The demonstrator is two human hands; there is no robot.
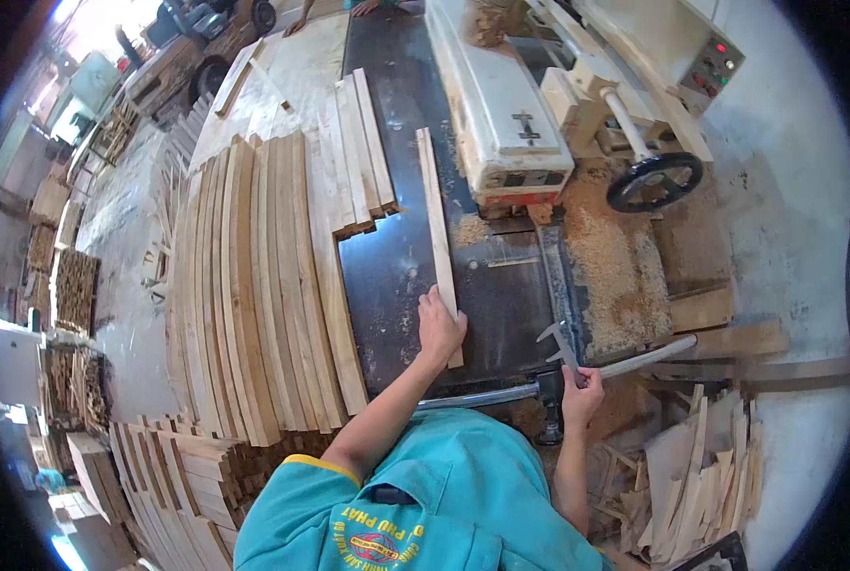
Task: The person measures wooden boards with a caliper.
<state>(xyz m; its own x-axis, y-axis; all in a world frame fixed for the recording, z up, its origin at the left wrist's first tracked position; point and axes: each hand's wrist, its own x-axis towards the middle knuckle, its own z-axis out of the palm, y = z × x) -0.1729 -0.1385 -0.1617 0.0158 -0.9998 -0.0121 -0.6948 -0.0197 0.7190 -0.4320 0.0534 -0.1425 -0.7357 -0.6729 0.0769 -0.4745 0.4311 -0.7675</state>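
Observation:
My left hand (441,325) grips a long, narrow wooden strip (434,205) near its lower end. The strip lies lengthwise on the dark metal machine table (496,328). In my right hand (582,394) is a caliper (565,348), held at the table's front right with its jaws pointing away from me. Left of my left hand, a row of long wooden boards (263,285) lies side by side. Shorter strips (361,143) lie beyond them on the table.
A white machine housing (511,124) and a black handwheel (654,183) stand at the right. Sawdust (615,276) covers the surface below them. A metal rail (487,396) runs along the front. Wood offcuts (706,476) pile at lower right. Another person's hand (295,27) shows at the far end.

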